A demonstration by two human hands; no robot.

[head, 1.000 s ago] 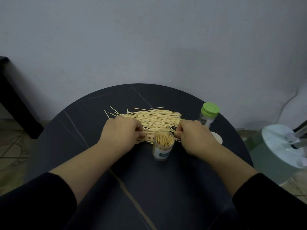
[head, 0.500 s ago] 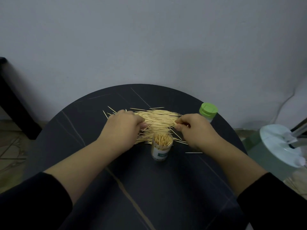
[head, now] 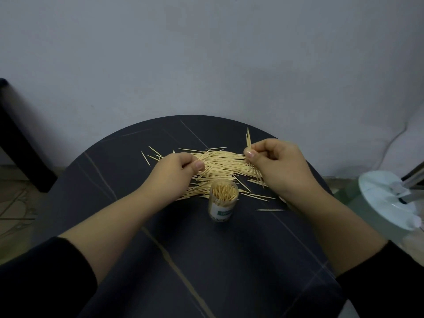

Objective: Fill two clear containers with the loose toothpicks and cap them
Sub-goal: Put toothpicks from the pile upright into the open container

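A round, dark desk (head: 206,260) with thin pale veins carries a loose heap of toothpicks (head: 224,164) across its far half. Just in front of the heap stands a clear container (head: 223,204), upright, uncapped and packed with toothpicks. A single toothpick (head: 269,210) lies apart to its right.

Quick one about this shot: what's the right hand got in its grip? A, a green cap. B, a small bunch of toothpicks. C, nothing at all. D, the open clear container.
B: the right hand pinches a small bunch of toothpicks between thumb and fingers, tips pointing up over the pile, while the container stands apart from it.
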